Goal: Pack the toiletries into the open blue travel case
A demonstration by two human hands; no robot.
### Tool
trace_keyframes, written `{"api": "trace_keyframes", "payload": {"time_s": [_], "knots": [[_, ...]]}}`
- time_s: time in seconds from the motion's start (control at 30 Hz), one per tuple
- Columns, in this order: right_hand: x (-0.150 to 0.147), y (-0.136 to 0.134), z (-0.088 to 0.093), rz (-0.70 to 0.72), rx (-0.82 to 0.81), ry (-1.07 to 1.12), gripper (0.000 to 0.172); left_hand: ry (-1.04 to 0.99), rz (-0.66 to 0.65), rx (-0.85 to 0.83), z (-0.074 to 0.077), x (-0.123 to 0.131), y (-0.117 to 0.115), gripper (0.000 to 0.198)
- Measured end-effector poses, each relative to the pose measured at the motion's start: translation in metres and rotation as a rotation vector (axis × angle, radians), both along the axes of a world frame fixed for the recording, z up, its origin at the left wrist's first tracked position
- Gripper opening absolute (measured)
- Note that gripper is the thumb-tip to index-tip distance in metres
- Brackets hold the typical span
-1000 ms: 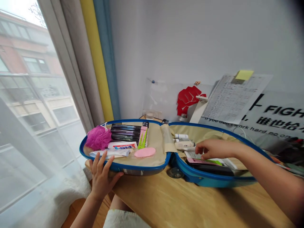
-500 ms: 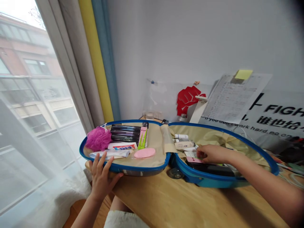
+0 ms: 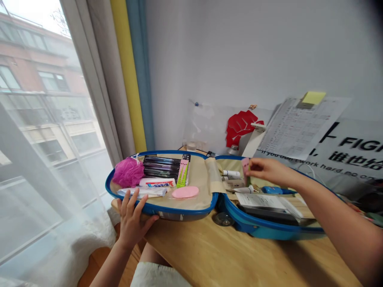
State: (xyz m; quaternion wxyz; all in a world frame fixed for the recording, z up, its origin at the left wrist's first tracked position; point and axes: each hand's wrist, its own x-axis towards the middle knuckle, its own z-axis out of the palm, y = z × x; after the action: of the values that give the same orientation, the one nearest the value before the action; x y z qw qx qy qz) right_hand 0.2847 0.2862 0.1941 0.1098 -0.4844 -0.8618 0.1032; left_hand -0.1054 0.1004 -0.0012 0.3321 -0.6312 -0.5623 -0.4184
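Note:
An open blue suitcase [image 3: 191, 212] lies with both halves spread. My left hand [image 3: 131, 217] rests on the front rim of its left half, fingers spread, beside a flat white package [image 3: 143, 192]. That half also holds a purple bath puff [image 3: 128, 172], dark slim packs [image 3: 161, 166], a toothpaste box [image 3: 160, 183], a pink-and-green packet [image 3: 183, 171] and a pink oval item [image 3: 185, 192]. Above the right half, my right hand [image 3: 266, 171] pinches another pink-and-green packet [image 3: 245, 168], held upright. Below it lie white tubes [image 3: 231, 173], a blue item [image 3: 277, 190] and a white printed packet [image 3: 260, 201].
The suitcase sits on a wooden table [image 3: 209, 251], one wheel [image 3: 224, 219] showing at the hinge. Behind stand a wall poster [image 3: 356, 145] and clipped papers [image 3: 305, 125]. Curtains [image 3: 131, 79] and a window are at left.
My right hand has lifted the pink-and-green packet up from the right half's contents, toward the back. The blue item and white printed packet now show more. My left hand stays on the rim.

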Motion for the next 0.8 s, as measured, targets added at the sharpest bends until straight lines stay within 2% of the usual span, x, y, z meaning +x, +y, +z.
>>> {"api": "trace_keyframes", "payload": {"time_s": [0.07,0.13,0.2,0.33,0.43,0.6,0.8], "knots": [[-0.019,0.006,0.011,0.032,0.007,0.304,0.037,0.001,-0.001,0.002,0.000,0.001,0.000,0.071],[-0.047,0.009,0.017,0.038,-0.085,0.565,0.041,0.006,-0.003,0.005,0.001,0.001,0.000,0.071],[-0.082,0.011,0.016,0.001,-0.228,0.645,0.037,0.010,-0.003,0.003,0.002,0.002,0.000,0.071],[-0.142,0.019,-0.006,-0.015,-0.367,0.551,0.025,0.024,0.000,0.002,0.002,0.001,0.000,0.070],[-0.168,0.028,-0.025,-0.026,-0.410,0.466,0.027,0.028,0.004,-0.004,0.002,0.001,0.000,0.070],[-0.184,0.037,-0.046,-0.052,-0.421,0.325,0.025,0.007,0.012,-0.014,0.000,0.001,-0.001,0.069],[-0.188,0.039,-0.057,-0.045,-0.366,0.124,0.029,-0.006,0.004,-0.017,-0.002,-0.001,-0.001,0.071]]}}
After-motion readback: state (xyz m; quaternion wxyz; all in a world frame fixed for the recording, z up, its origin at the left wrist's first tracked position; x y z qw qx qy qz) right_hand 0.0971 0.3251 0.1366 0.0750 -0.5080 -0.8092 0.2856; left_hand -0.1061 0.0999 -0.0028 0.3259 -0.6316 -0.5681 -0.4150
